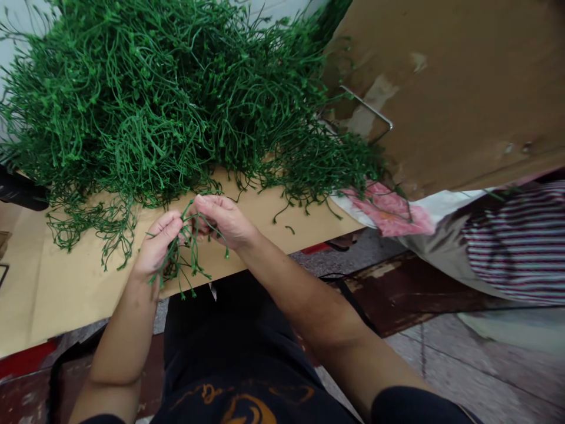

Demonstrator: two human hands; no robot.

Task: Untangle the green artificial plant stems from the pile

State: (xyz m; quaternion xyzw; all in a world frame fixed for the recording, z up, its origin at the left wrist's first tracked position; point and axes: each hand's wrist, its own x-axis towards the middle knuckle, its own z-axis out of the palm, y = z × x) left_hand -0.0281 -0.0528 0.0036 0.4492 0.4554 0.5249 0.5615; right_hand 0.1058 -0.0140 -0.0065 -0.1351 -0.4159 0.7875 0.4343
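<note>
Close to the front edge of the cardboard-covered table [79, 282], my left hand [158, 238] is closed on a small bunch of green plastic plant stems [190, 250]. The stems hang down between my hands, their tips splayed. My right hand [227, 221] pinches the same bunch near its top, thumb and forefinger together. Just beyond both hands rises a big heap of similar green stems [176, 100], thin and branching with small knobbed tips. A loose tangle of stems [110, 227] lies left of my left hand.
A large brown cardboard sheet [459, 94] stands at the right, with a bent metal wire handle [368, 109] by its left edge. Pink plastic [388, 209] lies below it. Striped cloth [521, 241] is at far right. A black object [22, 188] sits at the left edge.
</note>
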